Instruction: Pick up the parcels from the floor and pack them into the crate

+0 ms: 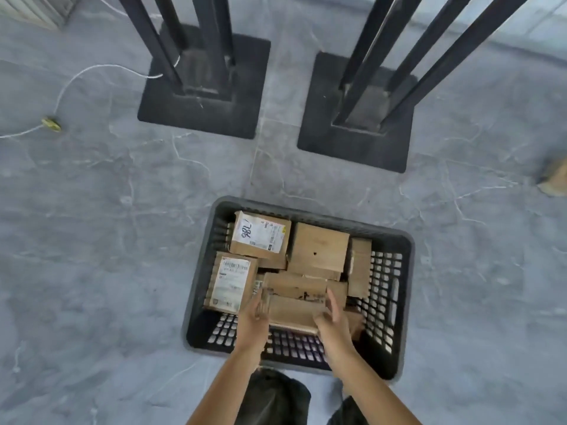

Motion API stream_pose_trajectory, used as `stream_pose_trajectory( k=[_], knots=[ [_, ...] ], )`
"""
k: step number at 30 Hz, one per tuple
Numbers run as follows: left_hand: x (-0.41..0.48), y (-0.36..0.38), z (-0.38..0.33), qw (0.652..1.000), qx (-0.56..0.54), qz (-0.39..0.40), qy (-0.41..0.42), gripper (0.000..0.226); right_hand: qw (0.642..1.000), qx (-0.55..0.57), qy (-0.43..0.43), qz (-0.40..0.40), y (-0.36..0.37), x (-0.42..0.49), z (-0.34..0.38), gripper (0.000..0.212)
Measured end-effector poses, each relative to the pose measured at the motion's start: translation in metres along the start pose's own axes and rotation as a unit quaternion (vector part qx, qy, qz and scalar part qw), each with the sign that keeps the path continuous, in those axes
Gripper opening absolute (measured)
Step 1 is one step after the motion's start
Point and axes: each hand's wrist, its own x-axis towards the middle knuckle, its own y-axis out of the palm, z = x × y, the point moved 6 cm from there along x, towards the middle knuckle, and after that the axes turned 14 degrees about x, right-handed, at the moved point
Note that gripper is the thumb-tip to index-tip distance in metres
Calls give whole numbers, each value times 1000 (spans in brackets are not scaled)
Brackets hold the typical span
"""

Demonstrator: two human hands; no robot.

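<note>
A black slatted plastic crate [395, 289] stands on the grey floor right in front of me, holding several brown cardboard parcels. A labelled parcel [260, 236] lies at the crate's far left, a second labelled one [230, 282] below it, and a plain one [319, 248] at the far middle. My left hand [254, 314] and my right hand [333, 317] hold a plain brown parcel [293, 311] by its two ends, low over the near part of the crate. Both hands look blurred.
Two black metal stands with square base plates [202, 118] [352, 145] rise just beyond the crate. A white cord [89, 73] with a yellow-green plug [51, 124] runs over the floor at the left. A brown parcel [555, 179] shows at the right edge.
</note>
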Motion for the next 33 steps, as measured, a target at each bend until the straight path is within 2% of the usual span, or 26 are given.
stream_pose_trajectory(
  k=[3,6,10,14,16,18,22,25,29,33],
  knots=[
    [53,11,20,999,-17,-1,-37,52,999,-20,-29,14,18,53,-15,72],
    [77,23,23,989,-133,24,-65,53,999,5,-41,19,27,86,-27,71],
    [91,24,34,971,-220,-60,-72,47,999,18,-37,11,35,99,-37,81],
    [80,33,51,946,-281,-113,-118,51,997,65,12,30,37,94,-46,82],
    [73,36,48,931,-323,-102,-136,55,996,70,31,42,34,90,-45,82],
    [69,39,40,931,-327,-61,-153,57,996,53,47,57,30,86,-40,85],
    [63,30,26,965,-180,0,-189,44,994,-53,37,91,26,72,-20,92],
    [41,13,0,981,-52,9,-185,31,990,-101,1,99,26,41,16,89],
    [-19,6,-84,996,28,81,-19,29,985,-115,-92,87,23,-25,96,67],
    [-118,-28,-197,991,91,20,95,23,963,-134,-221,78,22,-109,202,42]
  ],
)
